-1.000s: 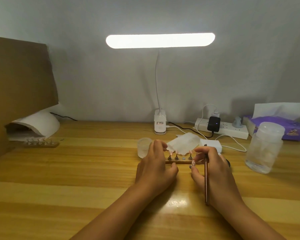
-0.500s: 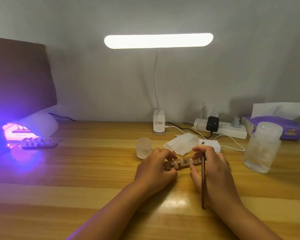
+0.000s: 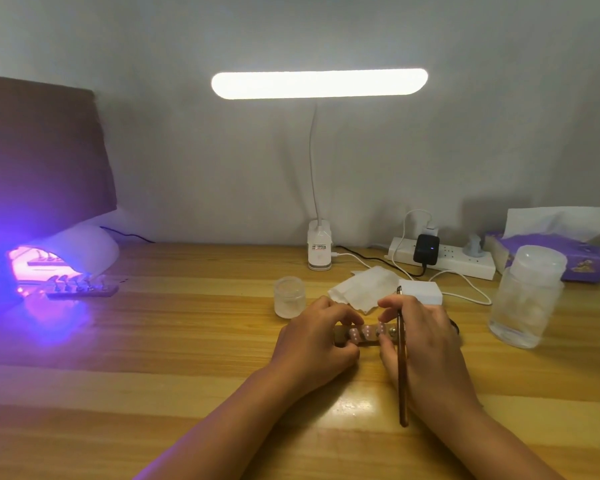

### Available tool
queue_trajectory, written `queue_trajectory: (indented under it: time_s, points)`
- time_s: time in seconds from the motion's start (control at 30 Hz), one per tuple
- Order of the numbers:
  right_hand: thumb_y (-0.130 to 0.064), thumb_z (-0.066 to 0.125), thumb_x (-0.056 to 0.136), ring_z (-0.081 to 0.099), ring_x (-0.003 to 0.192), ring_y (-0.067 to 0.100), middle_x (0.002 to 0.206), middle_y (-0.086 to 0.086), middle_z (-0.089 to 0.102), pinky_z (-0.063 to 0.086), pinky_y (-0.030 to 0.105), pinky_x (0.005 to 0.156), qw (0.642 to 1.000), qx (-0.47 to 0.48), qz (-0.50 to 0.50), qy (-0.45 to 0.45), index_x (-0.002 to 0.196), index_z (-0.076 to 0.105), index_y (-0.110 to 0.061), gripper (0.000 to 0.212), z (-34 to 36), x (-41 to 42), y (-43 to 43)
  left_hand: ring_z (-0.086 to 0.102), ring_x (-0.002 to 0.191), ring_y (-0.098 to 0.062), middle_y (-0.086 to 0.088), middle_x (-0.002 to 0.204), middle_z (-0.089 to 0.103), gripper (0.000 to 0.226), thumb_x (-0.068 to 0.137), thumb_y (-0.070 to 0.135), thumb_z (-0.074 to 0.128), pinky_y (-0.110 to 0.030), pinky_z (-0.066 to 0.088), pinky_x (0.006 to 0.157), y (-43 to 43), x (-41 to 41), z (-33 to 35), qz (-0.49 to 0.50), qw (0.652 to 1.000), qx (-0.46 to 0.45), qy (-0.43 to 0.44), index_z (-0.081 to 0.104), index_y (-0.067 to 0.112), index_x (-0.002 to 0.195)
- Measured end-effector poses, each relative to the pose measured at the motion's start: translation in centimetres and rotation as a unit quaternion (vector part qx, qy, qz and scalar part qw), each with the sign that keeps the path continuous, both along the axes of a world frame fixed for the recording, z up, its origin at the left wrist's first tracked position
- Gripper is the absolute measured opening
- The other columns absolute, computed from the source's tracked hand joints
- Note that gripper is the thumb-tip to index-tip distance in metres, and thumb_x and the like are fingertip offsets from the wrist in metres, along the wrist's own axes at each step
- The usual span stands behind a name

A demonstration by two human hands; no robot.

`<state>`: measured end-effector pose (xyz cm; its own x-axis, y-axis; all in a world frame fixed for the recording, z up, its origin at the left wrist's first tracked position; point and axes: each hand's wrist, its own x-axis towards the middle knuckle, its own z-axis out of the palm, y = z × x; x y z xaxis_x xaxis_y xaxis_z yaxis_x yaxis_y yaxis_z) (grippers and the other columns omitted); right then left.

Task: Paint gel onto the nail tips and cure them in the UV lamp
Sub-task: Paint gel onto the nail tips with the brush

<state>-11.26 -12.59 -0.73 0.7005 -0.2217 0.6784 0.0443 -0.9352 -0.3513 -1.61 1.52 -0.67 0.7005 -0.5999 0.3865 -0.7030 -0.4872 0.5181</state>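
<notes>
Over the striped wooden tabletop (image 3: pixel 153 393), my left hand (image 3: pixel 317 344) grips one end of the brown wooden strip (image 3: pixel 340 336) of pink nail tips (image 3: pixel 366 332). My right hand (image 3: pixel 426 344) pinches the other end, with the thin brown brush (image 3: pixel 401 375) tucked in its fingers. A small frosted jar (image 3: pixel 289 296) sits just behind. Far left, the white dome UV lamp (image 3: pixel 84 252) glows purple, with a second strip of tips (image 3: pixel 82 289) at its mouth.

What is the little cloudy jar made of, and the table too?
The little jar looks like frosted glass or plastic. Its walls are cloudy but let light through, and I cannot tell which it is. The table looks like varnished wood: striped planks with grain lines and a shiny patch of glare.
</notes>
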Motion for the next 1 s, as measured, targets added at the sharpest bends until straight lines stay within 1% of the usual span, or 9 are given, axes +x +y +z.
queue_trajectory:
  time_s: [0.07, 0.2, 0.27, 0.37, 0.5, 0.57, 0.7, 0.8, 1.0]
  points:
    - [-0.014, 0.078, 0.077, 0.044, 0.092, 0.007, 0.094, -0.013, 0.061, 0.036, 0.029, 0.073, 1.000, 0.002, -0.003, 0.009, 0.115, 0.053, -0.027, 0.048, 0.0, 0.0, 0.0, 0.052, 0.094, -0.002, 0.020, 0.111, 0.053, 0.032, 0.081, 0.036, 0.066, -0.024, 0.050, 0.072, 0.0, 0.0, 0.0, -0.003, 1.000, -0.002, 0.000, 0.062, 0.042, 0.113]
    - [-0.014, 0.076, 0.078, 0.044, 0.094, 0.008, 0.095, -0.014, 0.059, 0.036, 0.030, 0.074, 1.000, 0.008, 0.001, 0.028, 0.116, 0.052, -0.028, 0.047, 0.1, 0.0, -0.1, 0.052, 0.096, -0.001, 0.020, 0.112, 0.053, 0.032, 0.082, 0.036, 0.067, -0.026, 0.051, 0.074, 0.0, -0.1, 0.0, -0.006, 1.000, 0.000, -0.006, 0.063, 0.041, 0.113]
    - [-0.014, 0.075, 0.079, 0.045, 0.095, 0.009, 0.096, -0.014, 0.059, 0.035, 0.029, 0.074, 0.999, 0.010, 0.001, 0.040, 0.116, 0.052, -0.029, 0.046, 0.2, -0.1, -0.1, 0.052, 0.096, -0.001, 0.021, 0.112, 0.053, 0.032, 0.082, 0.036, 0.067, -0.024, 0.050, 0.074, 0.0, -0.1, 0.0, -0.008, 1.000, -0.001, -0.006, 0.063, 0.041, 0.113]
    - [-0.014, 0.074, 0.079, 0.044, 0.097, 0.010, 0.099, -0.013, 0.059, 0.036, 0.031, 0.075, 0.999, 0.019, 0.002, 0.050, 0.118, 0.052, -0.029, 0.047, 0.5, -0.3, 0.0, 0.051, 0.094, -0.001, 0.021, 0.111, 0.053, 0.032, 0.081, 0.037, 0.066, -0.022, 0.047, 0.070, 0.0, -0.1, 0.0, -0.006, 1.000, -0.001, -0.009, 0.063, 0.042, 0.113]
    - [-0.008, 0.072, 0.077, 0.045, 0.099, 0.014, 0.104, -0.008, 0.058, 0.044, 0.036, 0.080, 0.997, 0.054, -0.030, 0.050, 0.122, 0.052, -0.024, 0.051, 0.9, -0.7, -0.1, 0.049, 0.083, -0.001, 0.023, 0.107, 0.051, 0.033, 0.080, 0.040, 0.064, -0.017, 0.036, 0.061, -0.1, -0.2, -0.1, 0.010, 1.000, 0.007, -0.024, 0.061, 0.043, 0.113]
    - [-0.009, 0.071, 0.080, 0.046, 0.100, 0.014, 0.104, -0.007, 0.059, 0.044, 0.037, 0.081, 0.996, 0.051, -0.051, 0.061, 0.122, 0.051, -0.024, 0.049, 1.0, -0.8, -0.2, 0.048, 0.087, -0.001, 0.022, 0.106, 0.052, 0.033, 0.080, 0.040, 0.063, -0.017, 0.037, 0.062, -0.1, -0.3, -0.1, 0.015, 0.999, 0.010, -0.037, 0.061, 0.043, 0.113]
    - [-0.009, 0.069, 0.083, 0.047, 0.097, 0.015, 0.098, -0.007, 0.062, 0.045, 0.037, 0.078, 0.995, 0.056, -0.051, 0.071, 0.118, 0.053, -0.025, 0.041, 1.1, -1.0, -0.3, 0.043, 0.095, -0.001, 0.019, 0.107, 0.053, 0.033, 0.080, 0.041, 0.062, -0.020, 0.040, 0.066, -0.2, -0.3, -0.1, 0.018, 0.998, 0.019, -0.057, 0.060, 0.042, 0.113]
    - [-0.007, 0.068, 0.083, 0.047, 0.097, 0.015, 0.098, -0.006, 0.062, 0.047, 0.038, 0.077, 0.995, 0.059, -0.045, 0.066, 0.118, 0.054, -0.023, 0.041, 1.1, -0.9, -0.2, 0.042, 0.096, -0.001, 0.018, 0.105, 0.054, 0.033, 0.079, 0.040, 0.062, -0.020, 0.040, 0.068, -0.2, -0.3, -0.1, 0.019, 0.998, 0.016, -0.060, 0.061, 0.041, 0.112]
    - [-0.009, 0.070, 0.084, 0.049, 0.094, 0.016, 0.096, -0.007, 0.063, 0.047, 0.038, 0.077, 0.995, 0.046, -0.061, 0.061, 0.117, 0.055, -0.022, 0.038, 1.2, -0.9, -0.1, 0.045, 0.100, -0.006, 0.015, 0.106, 0.056, 0.033, 0.079, 0.041, 0.060, -0.027, 0.046, 0.077, -0.2, -0.4, -0.1, 0.026, 0.998, 0.017, -0.063, 0.062, 0.039, 0.112]
